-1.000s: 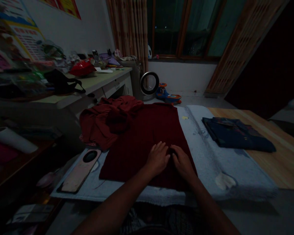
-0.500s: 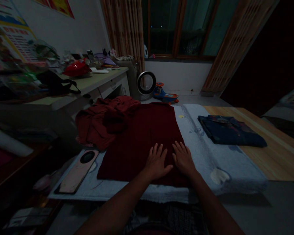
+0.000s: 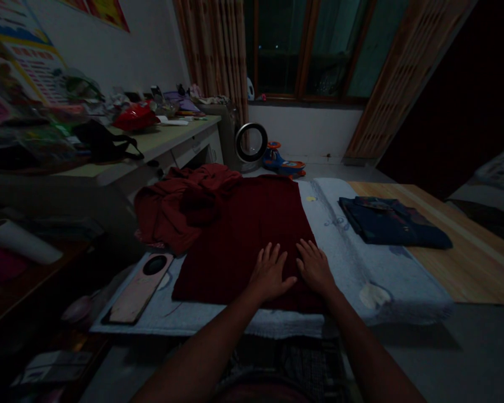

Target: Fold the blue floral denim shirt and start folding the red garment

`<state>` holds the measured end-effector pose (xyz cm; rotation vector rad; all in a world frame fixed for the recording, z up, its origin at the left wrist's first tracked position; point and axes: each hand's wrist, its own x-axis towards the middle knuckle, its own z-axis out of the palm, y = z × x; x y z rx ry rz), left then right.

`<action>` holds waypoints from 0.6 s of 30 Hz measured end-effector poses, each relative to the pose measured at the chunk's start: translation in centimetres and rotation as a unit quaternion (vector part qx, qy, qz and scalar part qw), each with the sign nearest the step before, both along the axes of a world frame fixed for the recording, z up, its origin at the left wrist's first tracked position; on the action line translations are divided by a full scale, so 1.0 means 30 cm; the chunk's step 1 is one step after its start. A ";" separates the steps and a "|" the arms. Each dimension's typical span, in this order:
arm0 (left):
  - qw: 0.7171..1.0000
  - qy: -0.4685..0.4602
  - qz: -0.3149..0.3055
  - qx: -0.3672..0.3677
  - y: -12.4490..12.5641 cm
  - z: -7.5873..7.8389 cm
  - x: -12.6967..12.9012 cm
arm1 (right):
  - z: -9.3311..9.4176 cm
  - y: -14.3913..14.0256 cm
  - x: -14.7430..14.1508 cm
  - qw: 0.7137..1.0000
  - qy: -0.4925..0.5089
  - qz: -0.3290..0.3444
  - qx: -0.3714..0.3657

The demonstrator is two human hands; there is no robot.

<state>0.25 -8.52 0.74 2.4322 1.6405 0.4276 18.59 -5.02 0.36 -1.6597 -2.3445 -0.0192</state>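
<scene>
A dark red garment (image 3: pixel 243 229) lies spread flat on a light blue towel (image 3: pixel 353 263) that covers the near end of a wooden table (image 3: pixel 466 263). Its far left part is bunched in a crumpled heap (image 3: pixel 180 204). My left hand (image 3: pixel 271 274) rests palm down on the near part of the red cloth, fingers spread. Just to its right, my right hand (image 3: pixel 315 267) lies flat near the cloth's right edge, fingers apart as well. Neither hand holds anything.
A folded dark blue garment (image 3: pixel 392 228) sits on the table to the right. A pink board with a dark oval hole (image 3: pixel 140 286) lies at the towel's left edge. A cluttered desk (image 3: pixel 151 143) stands on the left; a round fan (image 3: pixel 251 143) and a toy (image 3: pixel 283 162) are on the floor beyond.
Both hands went from curled together on the cloth to flat with fingers spread, then stayed put. The view shifted slightly.
</scene>
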 end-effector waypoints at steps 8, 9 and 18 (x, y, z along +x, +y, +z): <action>1.000 -0.004 0.000 -0.003 -0.002 0.015 -0.002 | -0.003 0.006 0.004 1.000 0.008 0.006 0.001; 1.000 -0.005 0.000 -0.004 -0.002 0.016 -0.002 | -0.004 0.007 0.005 1.000 0.009 0.005 0.000; 1.000 -0.014 -0.002 0.010 0.002 0.005 -0.003 | -0.008 0.010 0.008 1.000 0.015 0.004 0.000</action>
